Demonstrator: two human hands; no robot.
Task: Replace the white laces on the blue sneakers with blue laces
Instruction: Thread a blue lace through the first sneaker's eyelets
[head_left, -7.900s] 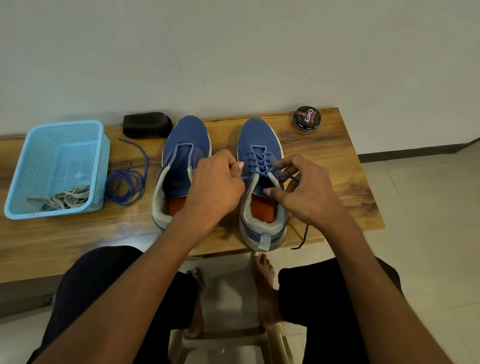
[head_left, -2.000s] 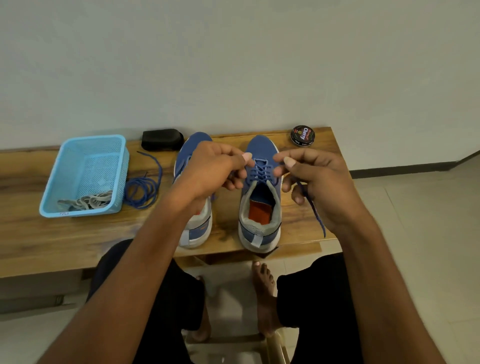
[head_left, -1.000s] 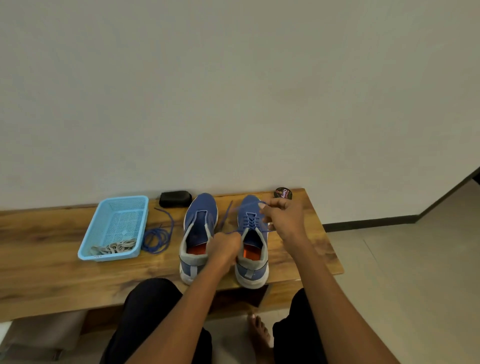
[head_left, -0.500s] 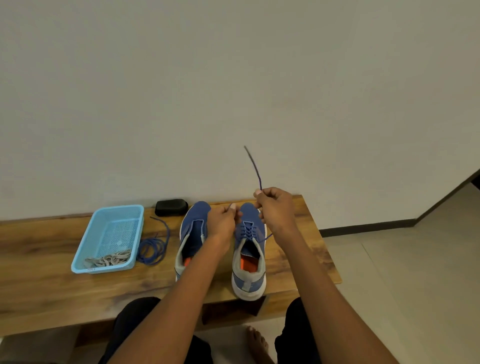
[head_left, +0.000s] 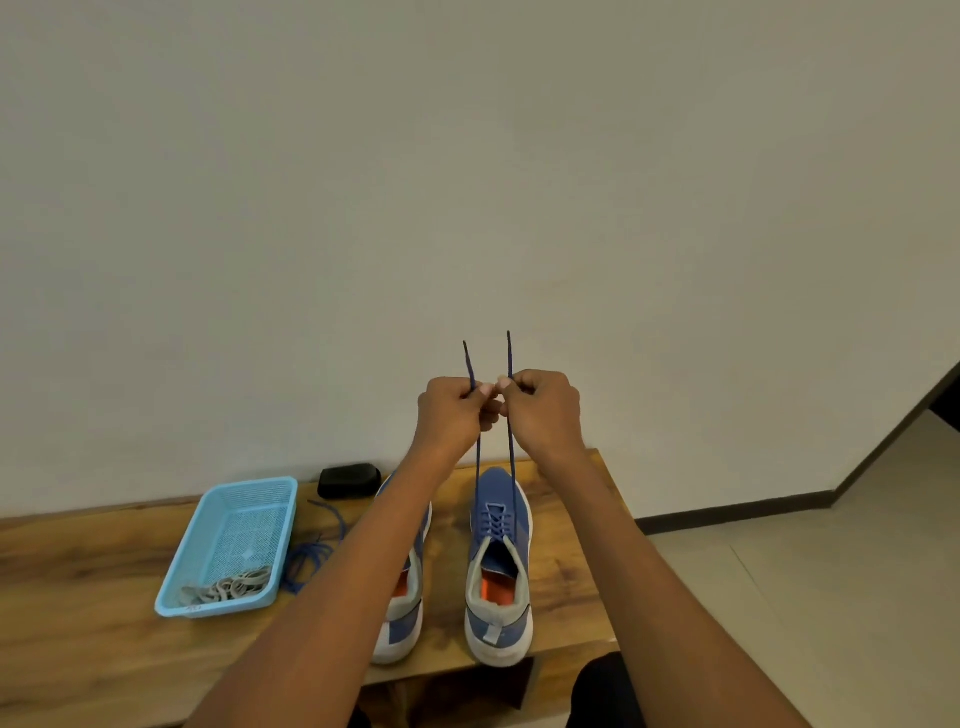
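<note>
We are pinching one end of the thin blue lace in each hand: our left hand is clenching its fingers round the left end, and our right hand is clenching round the right end. Both hands are touching each other above the bench, and the two short tips of the lace are standing up above the fists. Below the hands, the two strands are running down, almost parallel, to the blue mesh sneaker with grey collar, which is standing on the long wooden bench with the lace already crossed through its eyelets. Just beside it, on the left, the second blue sneaker is partly hiding behind our left forearm. Further left, a second coiled blue lace is lying beside the light blue plastic mesh basket, and the pale white laces are lying inside this basket. A small black case is resting against the plain wall.
</note>
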